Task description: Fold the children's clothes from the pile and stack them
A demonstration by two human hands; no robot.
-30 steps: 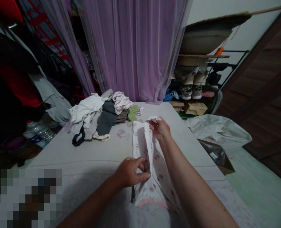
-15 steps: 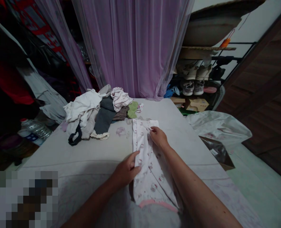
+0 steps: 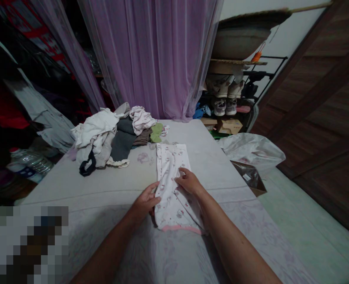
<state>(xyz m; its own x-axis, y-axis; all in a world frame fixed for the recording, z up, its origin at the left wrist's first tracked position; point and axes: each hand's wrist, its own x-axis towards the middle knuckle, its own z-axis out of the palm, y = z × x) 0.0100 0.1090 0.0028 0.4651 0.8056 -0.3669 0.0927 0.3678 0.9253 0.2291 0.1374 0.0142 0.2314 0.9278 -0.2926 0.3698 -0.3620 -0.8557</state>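
Observation:
A white baby garment (image 3: 171, 189) with a small pink cartoon-cat print and pink trim at its near hem lies flat on a pale grey bed (image 3: 216, 165), folded lengthwise. My right hand (image 3: 189, 182) rests on the middle of its upper layer, fingers spread. My left hand (image 3: 145, 201) touches its left edge near the hem, with the fingers slightly apart. Neither hand is lifting the cloth. The part of the garment under my hands is hidden.
A heap of folded and crumpled clothes (image 3: 112, 138) lies on the bed to the left of the garment. A white plastic bag (image 3: 253, 152) and a cardboard box (image 3: 248, 177) sit past the right edge. A purple sheer curtain (image 3: 151, 51) hangs behind.
The raised fold of the garment now lies flat and the garment looks narrower. My right hand has come down onto it, and my view has shifted slightly.

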